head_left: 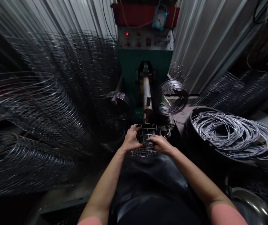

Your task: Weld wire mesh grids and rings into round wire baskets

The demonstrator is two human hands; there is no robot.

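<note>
The left hand (pixel 131 139) and right hand (pixel 159 144) grip one wire basket (pixel 148 132) above the person's lap, left fingers (pixel 137 127) curled over its rim, right fingers (pixel 151 138) spread across it. To the right, one black tub (pixel 190 131) holds loose wire hoops (pixel 232 134); a green machine (pixel 145 59) stands just ahead.

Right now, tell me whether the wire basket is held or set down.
Held: the wire basket sits between the left hand and the right hand, both gripping it.
</note>
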